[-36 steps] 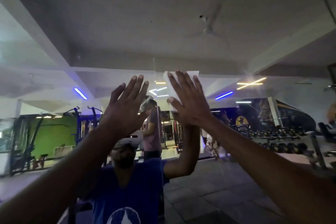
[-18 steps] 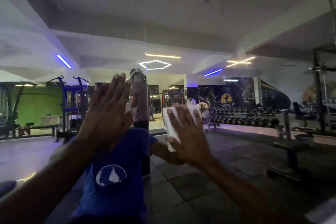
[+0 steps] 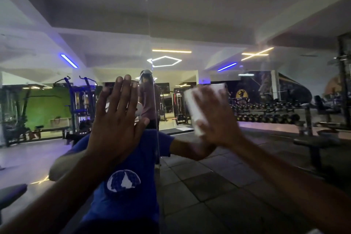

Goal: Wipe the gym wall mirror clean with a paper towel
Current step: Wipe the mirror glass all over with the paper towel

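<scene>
White paper towel (image 3: 197, 106), one, under two hands on mirror (image 3: 190, 24).

White paper towel (image 3: 191, 104); blue shirt (image 3: 125, 205), white globe emblem (image 3: 123, 180); green wall (image 3: 47, 108); blue light strips (image 3: 69, 61).

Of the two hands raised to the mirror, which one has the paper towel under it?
The right hand: its flat fingers press the white paper towel on the mirror. The left hand is bare.

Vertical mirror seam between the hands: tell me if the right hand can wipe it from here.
Probably yes. The right hand presses the paper towel flat just right of the seam, nothing between them.
</scene>
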Available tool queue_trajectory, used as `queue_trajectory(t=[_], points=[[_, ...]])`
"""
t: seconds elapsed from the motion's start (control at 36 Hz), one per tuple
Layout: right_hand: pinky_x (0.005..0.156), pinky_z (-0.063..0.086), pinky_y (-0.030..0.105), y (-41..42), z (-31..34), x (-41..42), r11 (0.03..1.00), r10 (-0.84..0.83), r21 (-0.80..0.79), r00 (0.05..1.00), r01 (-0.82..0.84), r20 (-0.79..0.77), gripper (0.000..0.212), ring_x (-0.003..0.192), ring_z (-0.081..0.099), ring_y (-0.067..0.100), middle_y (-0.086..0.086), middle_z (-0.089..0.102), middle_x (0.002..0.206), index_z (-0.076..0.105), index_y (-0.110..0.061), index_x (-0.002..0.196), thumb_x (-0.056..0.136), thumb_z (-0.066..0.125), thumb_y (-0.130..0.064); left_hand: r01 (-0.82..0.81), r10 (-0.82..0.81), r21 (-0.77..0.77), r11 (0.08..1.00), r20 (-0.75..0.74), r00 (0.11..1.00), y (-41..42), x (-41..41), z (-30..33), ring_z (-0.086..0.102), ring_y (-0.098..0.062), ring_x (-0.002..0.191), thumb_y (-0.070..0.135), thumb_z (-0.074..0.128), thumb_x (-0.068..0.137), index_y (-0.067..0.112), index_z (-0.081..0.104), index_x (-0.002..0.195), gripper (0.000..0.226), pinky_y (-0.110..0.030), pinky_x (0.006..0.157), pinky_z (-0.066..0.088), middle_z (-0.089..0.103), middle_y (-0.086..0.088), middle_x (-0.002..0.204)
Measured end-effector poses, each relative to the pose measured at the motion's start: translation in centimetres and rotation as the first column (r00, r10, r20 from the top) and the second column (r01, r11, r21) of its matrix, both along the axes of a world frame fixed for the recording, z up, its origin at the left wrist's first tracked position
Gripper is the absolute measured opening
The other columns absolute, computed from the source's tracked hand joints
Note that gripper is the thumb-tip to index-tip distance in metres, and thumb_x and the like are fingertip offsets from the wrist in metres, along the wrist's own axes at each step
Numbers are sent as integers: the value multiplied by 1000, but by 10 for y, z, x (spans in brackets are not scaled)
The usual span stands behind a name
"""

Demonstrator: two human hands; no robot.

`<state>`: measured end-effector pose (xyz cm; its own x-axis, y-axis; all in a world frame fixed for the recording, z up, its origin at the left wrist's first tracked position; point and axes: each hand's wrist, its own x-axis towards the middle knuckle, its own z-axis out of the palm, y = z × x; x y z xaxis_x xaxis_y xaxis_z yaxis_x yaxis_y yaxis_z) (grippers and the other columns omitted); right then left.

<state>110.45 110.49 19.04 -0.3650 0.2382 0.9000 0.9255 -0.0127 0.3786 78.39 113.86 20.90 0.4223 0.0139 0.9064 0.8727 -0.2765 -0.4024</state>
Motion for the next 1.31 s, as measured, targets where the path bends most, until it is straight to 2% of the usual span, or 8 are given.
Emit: queue_trajectory(t=[0.08, 0.19, 0.36, 0.58, 0.81, 1.06, 1.22, 1.31], points=[[127, 15, 64, -5, 30, 47, 996, -43, 60, 937, 68, -347, 73, 164, 6, 27, 9, 8, 178, 7, -18, 170, 108, 20, -54, 11, -11, 12, 1000, 12, 1000, -2, 2, -1, 4, -38, 162, 48, 30, 106, -3, 14, 164, 79, -64, 126, 15, 5, -26, 172], [128, 15, 63, 5, 11, 1, 983, 36, 156, 744, 92, -667, 84, 163, 14, 32, 14, 15, 176, 18, -12, 169, 105, 4, -65, 10, -8, -28, 1000, 51, 999, -10, 12, -3, 0, -40, 161, 51, 22, 105, -5, 12, 164, 82, -64, 126, 11, 2, -28, 172], [128, 12, 65, 1, -95, -69, 998, 45, 68, 891, -16, -453, 76, 164, 8, 33, 13, 9, 177, 15, -13, 169, 107, 19, -57, -12, 14, -35, 999, 48, 999, -10, 12, -5, 0, -40, 161, 55, 16, 106, -4, 9, 164, 83, -64, 127, 9, 1, -27, 172], [128, 15, 62, 14, 58, -24, 987, -6, 133, 845, 91, -534, 83, 163, 14, 32, 13, 15, 176, 17, -14, 169, 106, 0, -64, 39, -36, -32, 999, 84, 996, -12, 16, -7, 4, -40, 161, 52, 30, 106, -6, 15, 163, 83, -64, 126, 11, 5, -28, 171], [124, 20, 69, 4, -113, -45, 996, -7, 73, 836, 57, -548, 75, 163, 14, 35, 17, 15, 175, 19, -10, 168, 110, 10, -57, 0, 1, -46, 999, 18, 1000, -9, 15, -17, 4, -35, 162, 54, 14, 105, -1, 11, 165, 81, -64, 125, 16, 4, -24, 173], [128, 13, 63, 15, 57, -27, 987, 6, 133, 792, 95, -611, 91, 163, 14, 36, 16, 13, 176, 14, -13, 169, 101, -5, -71, 7, -6, -44, 999, 19, 1000, -3, 18, -20, 0, -35, 162, 52, 19, 107, 2, -2, 164, 79, -64, 125, 15, -1, -23, 173], [128, 10, 65, 7, -89, -56, 994, 0, 96, 898, 47, -441, 78, 164, 6, 36, 16, 6, 176, 18, -7, 168, 108, 21, -58, -2, 3, -56, 998, 5, 1000, -4, 16, -19, -1, -34, 162, 53, 20, 107, 1, 4, 165, 80, -63, 126, 13, -1, -21, 174], [126, 13, 68, 7, -106, -49, 996, -5, 80, 920, 40, -391, 79, 163, 7, 36, 15, 4, 177, 19, -7, 168, 105, 30, -54, -21, 22, -61, 998, 8, 1000, -4, 16, -20, -2, -34, 162, 54, 18, 107, 1, 4, 165, 80, -63, 126, 12, -2, -21, 174]])
